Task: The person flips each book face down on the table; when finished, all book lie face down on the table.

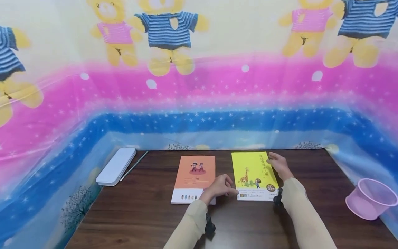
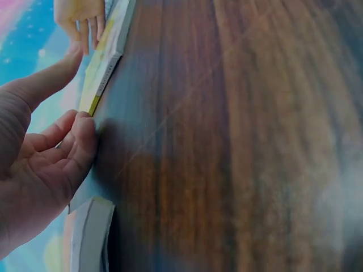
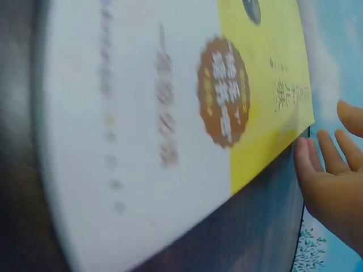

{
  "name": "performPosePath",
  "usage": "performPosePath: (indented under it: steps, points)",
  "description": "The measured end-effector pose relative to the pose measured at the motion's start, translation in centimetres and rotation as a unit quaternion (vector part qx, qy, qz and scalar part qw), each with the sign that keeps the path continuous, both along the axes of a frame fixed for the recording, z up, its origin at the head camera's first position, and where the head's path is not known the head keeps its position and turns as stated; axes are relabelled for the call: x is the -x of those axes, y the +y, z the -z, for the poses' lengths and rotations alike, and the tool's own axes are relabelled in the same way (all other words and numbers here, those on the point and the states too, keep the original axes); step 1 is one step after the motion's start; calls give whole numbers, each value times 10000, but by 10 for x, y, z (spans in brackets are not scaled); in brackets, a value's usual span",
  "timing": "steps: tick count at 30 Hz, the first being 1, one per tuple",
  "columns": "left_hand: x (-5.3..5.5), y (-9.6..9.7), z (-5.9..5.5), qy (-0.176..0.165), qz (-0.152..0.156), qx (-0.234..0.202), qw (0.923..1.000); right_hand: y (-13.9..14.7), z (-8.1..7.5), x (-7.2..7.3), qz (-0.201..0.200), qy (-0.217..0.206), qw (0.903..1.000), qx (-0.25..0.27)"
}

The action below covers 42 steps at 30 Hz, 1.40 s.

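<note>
A yellow book (image 1: 252,162) with a giraffe on its cover lies flat on the table between my hands. My left hand (image 1: 218,187) is at its lower left edge, over the right side of an orange-and-white book (image 1: 193,181). In the left wrist view, its loosely bent fingers (image 2: 85,136) come right up to the yellow book's corner, thumb raised. On the other side, my right hand (image 1: 281,166) stands along the upper right edge of the yellow book, fingers extended and thumb apart, seen also in the right wrist view. Neither hand grips anything.
A white pencil case (image 1: 116,166) lies at the table's back left, with a thin green pencil (image 1: 134,166) beside it. On the right stands a pink bucket-like container (image 1: 367,200). A bear-patterned cloth (image 1: 199,93) hangs behind and around the dark wooden table (image 1: 130,218).
</note>
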<state>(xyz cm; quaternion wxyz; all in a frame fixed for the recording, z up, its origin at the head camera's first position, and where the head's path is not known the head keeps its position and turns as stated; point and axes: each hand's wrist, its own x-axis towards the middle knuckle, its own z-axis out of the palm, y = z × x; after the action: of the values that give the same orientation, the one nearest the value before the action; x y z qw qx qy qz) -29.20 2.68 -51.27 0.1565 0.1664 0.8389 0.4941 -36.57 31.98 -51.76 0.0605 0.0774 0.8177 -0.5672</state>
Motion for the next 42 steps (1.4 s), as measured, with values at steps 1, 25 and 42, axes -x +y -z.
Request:
performPosePath:
  steps: [1,25,42]
  points:
    - [0,2,0,55,1,93,9999,3,0,0,-19,-49,10000,-14]
    - [6,11,6,715,557,1044,9904,1,2,26,-541,-439,9965,-471]
    - [3,10,9,645,585,646,9941,8,11,32,-492,-443,9921,-1064]
